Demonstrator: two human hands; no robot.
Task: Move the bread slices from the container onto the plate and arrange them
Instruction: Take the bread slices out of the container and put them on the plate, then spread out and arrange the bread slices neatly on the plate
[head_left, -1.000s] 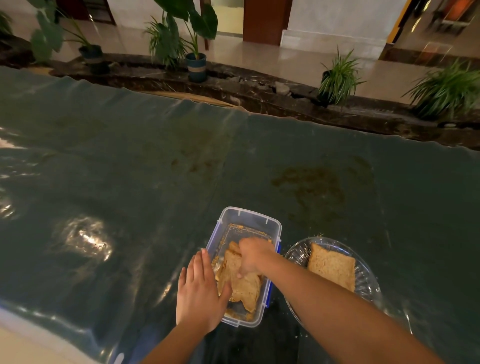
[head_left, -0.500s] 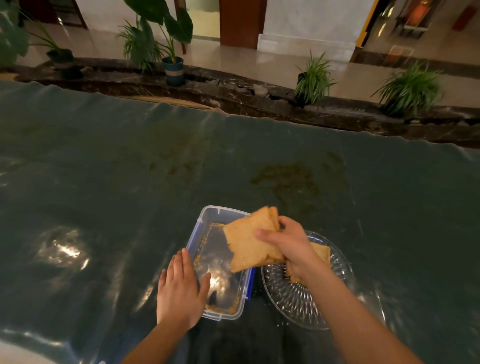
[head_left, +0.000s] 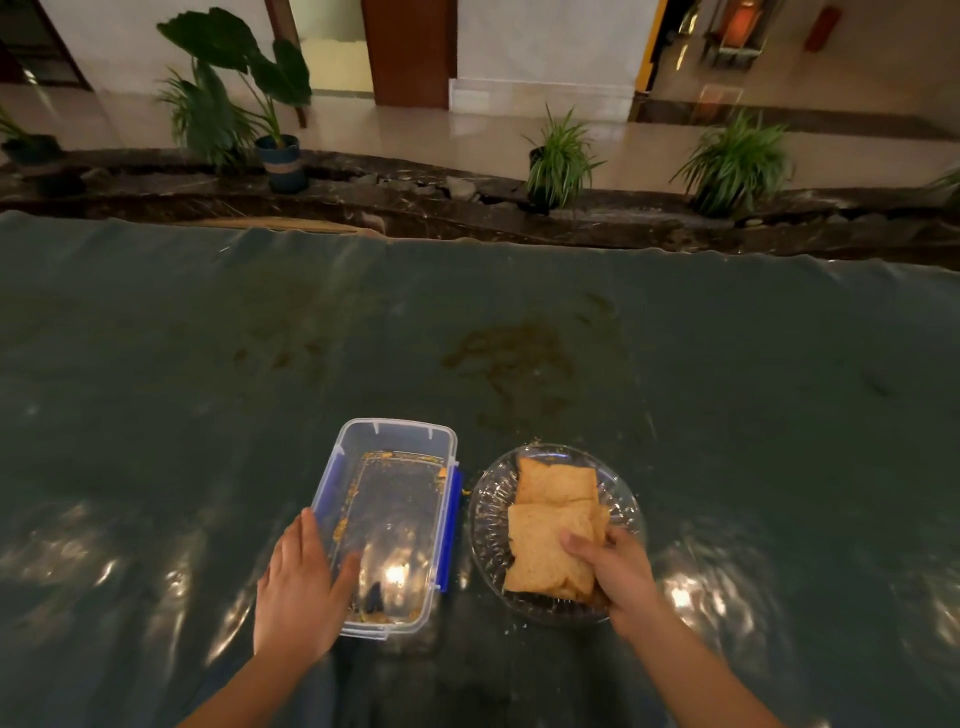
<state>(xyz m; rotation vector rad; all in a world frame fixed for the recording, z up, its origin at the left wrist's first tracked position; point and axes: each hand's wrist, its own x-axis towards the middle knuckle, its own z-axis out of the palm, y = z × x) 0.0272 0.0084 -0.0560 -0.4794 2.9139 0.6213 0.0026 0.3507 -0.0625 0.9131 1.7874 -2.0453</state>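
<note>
The right hand pinches a small stack of bread slices, thumb on top and fingers underneath, over the near part of the glass plate. Another slice lies flat on the plate toward 12 o'clock, its near edge tucked under the held stack. The plate sits on the dark green plastic table cover, just beside the container at the container's 3 o'clock.

The clear container with blue side clips holds only crumbs along its floor and corners. The left hand lies flat and spread against the container's corner at 7 o'clock, thumb resting over the near rim, gripping nothing.

Beyond the table at 12 o'clock, potted plants stand along a dark stone ledge.
</note>
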